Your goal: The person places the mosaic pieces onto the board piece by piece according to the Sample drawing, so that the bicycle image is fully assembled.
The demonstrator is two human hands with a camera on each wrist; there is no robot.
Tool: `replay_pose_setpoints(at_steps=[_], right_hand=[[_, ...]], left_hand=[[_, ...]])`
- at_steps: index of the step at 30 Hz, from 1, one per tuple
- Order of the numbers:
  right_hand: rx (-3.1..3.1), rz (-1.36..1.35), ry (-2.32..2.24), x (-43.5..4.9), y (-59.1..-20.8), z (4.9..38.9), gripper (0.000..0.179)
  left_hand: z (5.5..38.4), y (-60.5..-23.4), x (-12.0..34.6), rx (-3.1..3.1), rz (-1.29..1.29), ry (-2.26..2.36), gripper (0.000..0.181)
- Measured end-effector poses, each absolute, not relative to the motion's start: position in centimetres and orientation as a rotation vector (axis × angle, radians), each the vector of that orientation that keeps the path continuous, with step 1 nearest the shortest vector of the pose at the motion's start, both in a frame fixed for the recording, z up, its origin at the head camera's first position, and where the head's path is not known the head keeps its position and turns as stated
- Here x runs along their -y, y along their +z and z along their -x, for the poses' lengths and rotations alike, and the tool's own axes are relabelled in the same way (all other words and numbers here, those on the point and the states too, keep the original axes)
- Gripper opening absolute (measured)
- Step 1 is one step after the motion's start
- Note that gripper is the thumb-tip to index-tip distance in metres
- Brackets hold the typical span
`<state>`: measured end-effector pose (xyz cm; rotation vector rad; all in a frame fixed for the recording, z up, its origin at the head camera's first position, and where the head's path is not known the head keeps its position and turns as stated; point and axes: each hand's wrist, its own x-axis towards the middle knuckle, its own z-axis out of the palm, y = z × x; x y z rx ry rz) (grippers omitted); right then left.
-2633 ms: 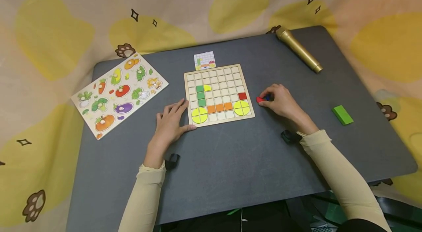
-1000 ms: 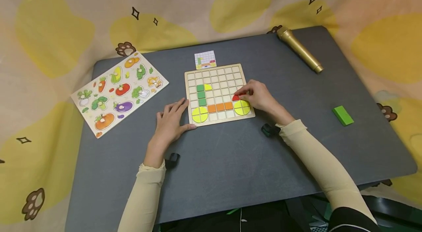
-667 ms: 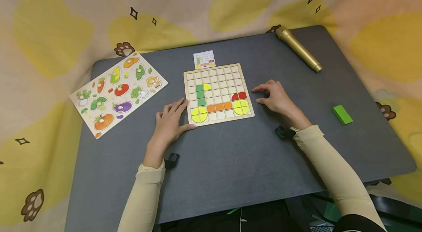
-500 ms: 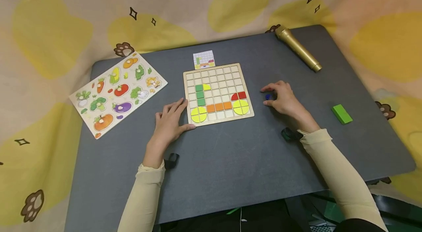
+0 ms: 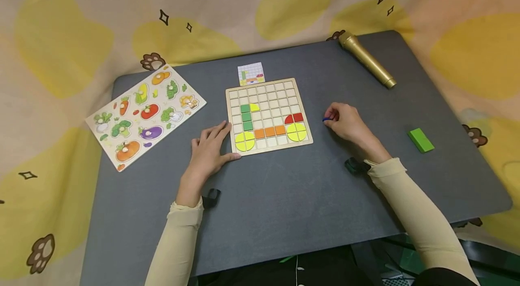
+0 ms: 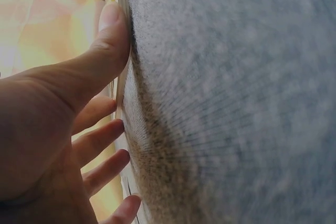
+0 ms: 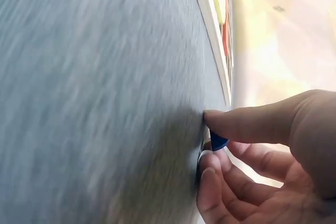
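A wooden grid board lies on the table with green, yellow, orange and red tiles set in its squares. My left hand rests at its lower left corner, fingers spread and fairly straight, thumb along the front edge. To the right of the board, my right hand pinches a small blue tile between thumb and fingers, low over the table. Most of the tile is hidden by the fingers. A red quarter-round tile sits beside a red square tile above the right yellow circle.
A small pattern card lies behind the board. On the left is a vegetable puzzle board; a gold microphone lies at the back right. A bright green block lies on the right side of the grey table.
My right hand set the red quarter-round tile into the board beside the red square, moved back right, and now pinches the blue tile. My left hand has stayed at the board's corner.
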<state>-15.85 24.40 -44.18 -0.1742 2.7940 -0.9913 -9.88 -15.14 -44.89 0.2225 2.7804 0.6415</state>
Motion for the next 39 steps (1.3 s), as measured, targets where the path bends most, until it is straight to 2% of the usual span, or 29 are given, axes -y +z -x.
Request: replay_pose_setpoints(at_steps=[2,9,19,25,32,39], right_hand=[[-2.805,0.193,-1.013,-23.7,-44.3,15.9,0.007],[-2.847,0.307,-1.1,-20.4,-43.9,15.9,0.018],[-2.678,0.433,-1.346,-15.2,-43.6,14.3,0.003],[-2.611,0.545,-1.278,-13.7,-44.4,13.6,0.007],[-2.721,0.594,-1.064,-13.2,-45.0,13.3,0.004],[-2.787,0.504,-0.987,-12.8,-44.9,13.3,0.019]], left_hand=[[9.9,-44.9,15.1,-2.784,-0.224,0.642,0.101],[9.9,-45.0,15.0,-2.788,-0.223,0.646,0.101],[9.8,-44.8,14.6,-2.784,-0.234,0.659,0.101],[9.8,-44.7,14.5,-2.78,-0.236,0.667,0.1],[9.8,-44.9,14.6,-2.782,-0.235,0.658,0.101],[9.8,-44.9,14.7,-2.781,-0.233,0.655,0.101]])
